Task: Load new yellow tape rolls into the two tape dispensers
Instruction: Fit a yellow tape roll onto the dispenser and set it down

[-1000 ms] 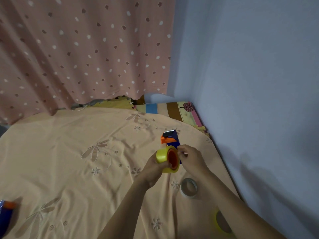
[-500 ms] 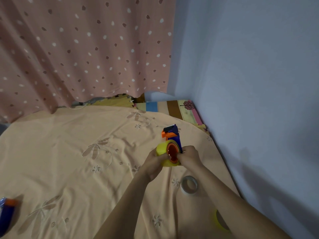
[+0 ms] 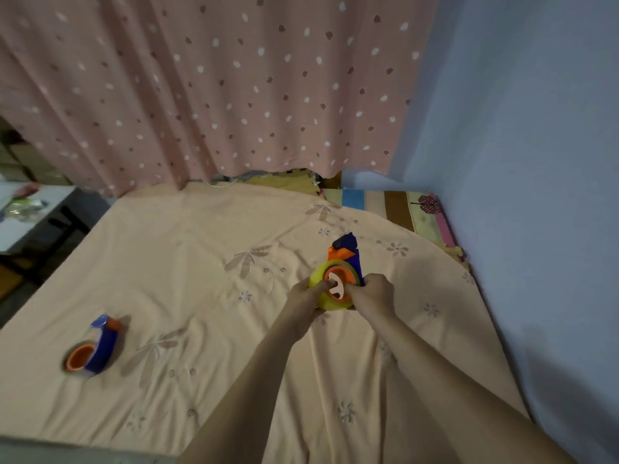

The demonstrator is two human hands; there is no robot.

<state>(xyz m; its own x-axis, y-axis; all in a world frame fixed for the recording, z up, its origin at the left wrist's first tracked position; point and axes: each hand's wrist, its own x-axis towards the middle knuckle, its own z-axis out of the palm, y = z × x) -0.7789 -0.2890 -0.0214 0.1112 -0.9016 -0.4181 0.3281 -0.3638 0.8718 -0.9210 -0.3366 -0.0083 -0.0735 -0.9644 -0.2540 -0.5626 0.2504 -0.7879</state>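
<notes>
- Left hand (image 3: 303, 298) is gripping the yellow tape roll (image 3: 321, 296) at its nine o'clock edge.
- Right hand (image 3: 375, 294) is clasping the blue dispenser (image 3: 351, 254) at three o'clock.

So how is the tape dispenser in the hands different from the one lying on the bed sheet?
The held dispenser carries a yellow tape roll on its orange hub; the dispenser on the sheet shows a bare orange hub. The held one is gripped by the left hand and right hand; the other lies untouched, far left. Both are blue and orange.
</notes>
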